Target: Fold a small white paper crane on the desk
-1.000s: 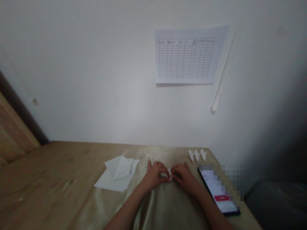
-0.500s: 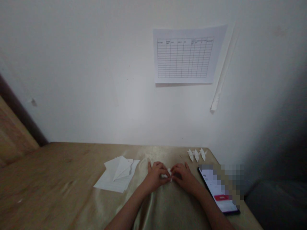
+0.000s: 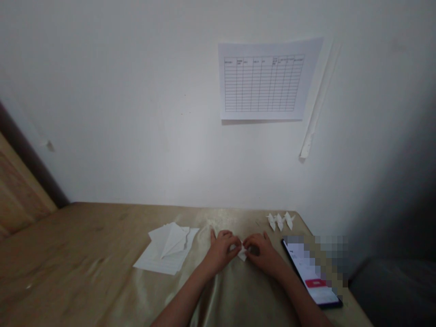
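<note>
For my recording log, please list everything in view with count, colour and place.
wall: 1, white, background
chart: 1, white with dark grid, on wall
strip: 1, white, right of chart
wood: 1, brown, left edge
dark object: 1, unclear, right edge
table: 1, brownish gold, foreground
sheets: several, white, table left of centre
folded shapes: 3, white, far right corner
phone: 1, dark-edged, right side, partly pixelated
small paper: 1, white, between hands
left hand: 1, bare, at small paper
right hand: 1, bare, opposite
</note>
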Action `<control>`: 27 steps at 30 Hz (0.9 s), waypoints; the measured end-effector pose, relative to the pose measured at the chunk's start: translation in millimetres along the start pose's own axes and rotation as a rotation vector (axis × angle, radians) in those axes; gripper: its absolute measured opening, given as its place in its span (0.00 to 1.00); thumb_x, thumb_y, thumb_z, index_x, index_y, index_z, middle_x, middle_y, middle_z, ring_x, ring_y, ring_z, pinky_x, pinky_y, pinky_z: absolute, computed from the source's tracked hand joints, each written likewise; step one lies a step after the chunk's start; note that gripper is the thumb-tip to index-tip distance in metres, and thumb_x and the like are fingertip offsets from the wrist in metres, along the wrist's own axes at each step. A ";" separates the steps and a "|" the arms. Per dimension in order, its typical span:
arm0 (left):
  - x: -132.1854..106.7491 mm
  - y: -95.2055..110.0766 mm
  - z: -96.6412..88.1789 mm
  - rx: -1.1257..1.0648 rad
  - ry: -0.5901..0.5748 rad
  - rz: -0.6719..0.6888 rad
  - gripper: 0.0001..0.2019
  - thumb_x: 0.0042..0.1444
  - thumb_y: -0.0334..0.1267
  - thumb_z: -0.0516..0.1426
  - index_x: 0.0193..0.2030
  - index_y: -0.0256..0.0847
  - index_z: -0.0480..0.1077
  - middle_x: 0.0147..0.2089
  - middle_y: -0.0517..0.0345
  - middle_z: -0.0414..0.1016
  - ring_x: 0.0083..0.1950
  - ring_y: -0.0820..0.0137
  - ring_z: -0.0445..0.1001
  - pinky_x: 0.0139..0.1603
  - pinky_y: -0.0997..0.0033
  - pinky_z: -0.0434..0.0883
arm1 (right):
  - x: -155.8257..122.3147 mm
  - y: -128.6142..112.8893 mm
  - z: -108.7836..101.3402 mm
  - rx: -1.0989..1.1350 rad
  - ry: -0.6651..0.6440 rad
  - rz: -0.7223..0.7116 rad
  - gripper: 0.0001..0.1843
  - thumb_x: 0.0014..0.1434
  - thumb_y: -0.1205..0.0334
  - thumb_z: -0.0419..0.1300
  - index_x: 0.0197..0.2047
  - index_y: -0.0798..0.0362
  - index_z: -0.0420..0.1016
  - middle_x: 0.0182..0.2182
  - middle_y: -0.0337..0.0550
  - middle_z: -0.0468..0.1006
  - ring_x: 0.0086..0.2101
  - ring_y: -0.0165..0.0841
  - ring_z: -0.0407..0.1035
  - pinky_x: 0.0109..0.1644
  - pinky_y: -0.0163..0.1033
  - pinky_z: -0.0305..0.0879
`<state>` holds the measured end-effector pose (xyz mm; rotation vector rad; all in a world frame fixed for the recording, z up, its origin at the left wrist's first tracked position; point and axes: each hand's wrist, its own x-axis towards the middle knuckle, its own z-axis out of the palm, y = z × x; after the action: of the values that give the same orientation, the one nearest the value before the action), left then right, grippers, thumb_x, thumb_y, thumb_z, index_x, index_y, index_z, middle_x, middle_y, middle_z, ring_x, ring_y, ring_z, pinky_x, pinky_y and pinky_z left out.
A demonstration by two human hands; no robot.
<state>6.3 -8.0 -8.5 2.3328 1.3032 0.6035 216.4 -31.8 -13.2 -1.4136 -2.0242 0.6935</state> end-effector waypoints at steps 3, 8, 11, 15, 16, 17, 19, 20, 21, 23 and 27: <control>-1.0 3.3 -3.6 -0.015 0.013 -0.009 0.07 0.65 0.45 0.57 0.45 0.52 0.77 0.52 0.59 0.79 0.65 0.58 0.66 0.71 0.24 0.31 | 1.2 0.2 0.7 -0.012 0.016 0.014 0.09 0.58 0.62 0.59 0.42 0.48 0.77 0.46 0.42 0.80 0.52 0.38 0.71 0.73 0.62 0.25; -1.7 6.8 -8.8 -0.017 0.011 -0.019 0.14 0.55 0.51 0.66 0.46 0.53 0.78 0.52 0.59 0.80 0.63 0.56 0.67 0.70 0.24 0.29 | 2.4 -0.1 -0.3 -0.050 0.037 0.030 0.09 0.59 0.61 0.59 0.42 0.47 0.78 0.45 0.41 0.81 0.50 0.38 0.72 0.74 0.62 0.29; -0.9 4.6 -7.1 0.014 0.012 -0.056 0.12 0.54 0.47 0.67 0.46 0.52 0.78 0.52 0.58 0.79 0.63 0.56 0.67 0.70 0.24 0.32 | 1.9 0.2 -0.3 -0.077 0.025 0.015 0.10 0.58 0.63 0.58 0.43 0.47 0.77 0.45 0.41 0.80 0.50 0.38 0.72 0.74 0.62 0.27; 0.2 -0.9 -2.0 0.031 0.018 -0.077 0.14 0.52 0.44 0.68 0.47 0.53 0.79 0.55 0.57 0.78 0.63 0.54 0.66 0.70 0.24 0.35 | 0.9 -1.1 1.2 -0.118 0.034 -0.003 0.16 0.54 0.68 0.57 0.46 0.48 0.76 0.48 0.42 0.79 0.54 0.39 0.70 0.73 0.61 0.26; 0.4 -2.0 -1.0 0.030 0.022 -0.078 0.14 0.52 0.43 0.68 0.46 0.54 0.79 0.55 0.57 0.78 0.63 0.54 0.66 0.70 0.24 0.35 | 0.9 -1.5 1.7 -0.130 0.036 -0.005 0.17 0.54 0.69 0.57 0.47 0.48 0.76 0.48 0.43 0.79 0.55 0.40 0.69 0.73 0.61 0.26; 0.5 -2.8 -0.3 0.028 0.029 -0.079 0.14 0.52 0.43 0.68 0.46 0.54 0.79 0.55 0.58 0.78 0.63 0.54 0.66 0.70 0.24 0.35 | 1.1 -1.9 2.2 -0.142 0.038 -0.007 0.18 0.53 0.69 0.56 0.47 0.48 0.76 0.49 0.43 0.79 0.56 0.40 0.68 0.73 0.61 0.27; 0.7 -3.1 0.6 0.021 0.045 -0.082 0.11 0.53 0.42 0.67 0.44 0.54 0.80 0.55 0.59 0.78 0.63 0.55 0.66 0.70 0.25 0.36 | 1.7 -2.0 2.9 -0.157 0.040 -0.005 0.19 0.54 0.69 0.56 0.48 0.47 0.76 0.50 0.44 0.79 0.57 0.40 0.68 0.73 0.61 0.28; 0.8 -2.6 0.8 0.016 0.052 -0.086 0.09 0.54 0.41 0.66 0.43 0.54 0.80 0.55 0.59 0.78 0.62 0.56 0.66 0.70 0.25 0.36 | 2.1 -1.8 3.2 -0.162 0.039 -0.003 0.18 0.55 0.68 0.56 0.48 0.47 0.76 0.50 0.44 0.79 0.57 0.40 0.68 0.73 0.61 0.28; 0.9 -1.7 0.9 0.011 0.058 -0.092 0.07 0.55 0.40 0.65 0.42 0.53 0.80 0.55 0.59 0.79 0.62 0.56 0.67 0.70 0.26 0.37 | 2.4 -1.6 3.5 -0.165 0.040 0.000 0.17 0.55 0.68 0.56 0.47 0.47 0.77 0.50 0.43 0.79 0.56 0.41 0.68 0.73 0.61 0.29; 1.1 0.9 0.5 0.002 0.071 -0.104 0.05 0.57 0.39 0.63 0.40 0.52 0.81 0.54 0.58 0.79 0.62 0.57 0.67 0.70 0.28 0.38 | 2.8 -1.5 4.1 -0.167 0.049 0.006 0.16 0.57 0.67 0.57 0.47 0.47 0.77 0.49 0.43 0.80 0.55 0.41 0.68 0.73 0.61 0.29; 1.0 6.3 -1.9 0.005 0.075 -0.108 0.05 0.58 0.39 0.62 0.36 0.50 0.80 0.54 0.59 0.79 0.61 0.58 0.68 0.71 0.29 0.40 | 3.7 -3.9 6.1 -0.163 0.086 0.006 0.11 0.61 0.64 0.57 0.45 0.47 0.78 0.47 0.43 0.81 0.54 0.40 0.70 0.73 0.61 0.29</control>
<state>10.1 -10.0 -3.5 2.2463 1.4549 0.6590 208.6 -30.0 -14.2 -1.5146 -2.0483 0.4700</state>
